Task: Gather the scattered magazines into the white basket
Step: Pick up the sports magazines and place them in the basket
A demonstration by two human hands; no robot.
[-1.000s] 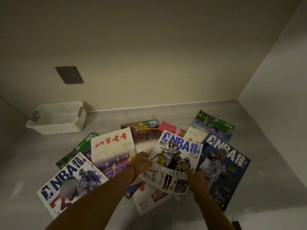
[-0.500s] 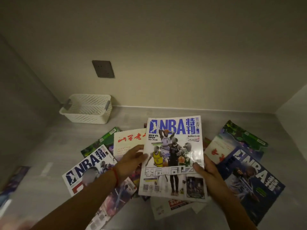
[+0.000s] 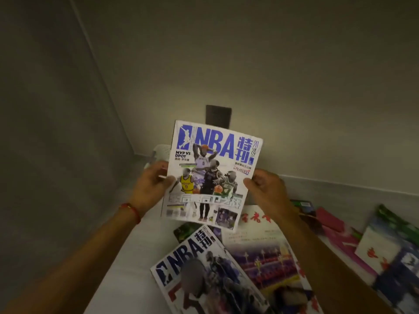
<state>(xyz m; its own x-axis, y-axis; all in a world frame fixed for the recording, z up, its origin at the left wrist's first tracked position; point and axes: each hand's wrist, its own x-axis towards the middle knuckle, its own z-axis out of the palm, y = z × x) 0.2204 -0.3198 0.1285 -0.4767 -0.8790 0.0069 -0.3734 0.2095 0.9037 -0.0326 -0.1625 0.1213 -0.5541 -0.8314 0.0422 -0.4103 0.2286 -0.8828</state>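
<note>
I hold a white NBA magazine [image 3: 210,175] with blue lettering up in the air, cover facing me. My left hand [image 3: 152,184] grips its left edge and my right hand [image 3: 265,191] grips its right edge. The white basket [image 3: 159,152] is almost wholly hidden behind the magazine; only a bit of its rim shows near the wall corner. Below lie several scattered magazines: another NBA issue [image 3: 204,268], a white one with red characters [image 3: 260,234] and a pink one [image 3: 335,232].
A dark wall plate [image 3: 218,115] sits on the back wall above the held magazine. The left wall stands close beside my left arm. More magazines [image 3: 390,250] pile up at the right on the grey floor [image 3: 136,252].
Both hands have lifted the white NBA magazine off the pile and carried it up and left toward the basket corner. The view has swung left, so the basket is now behind the magazine.
</note>
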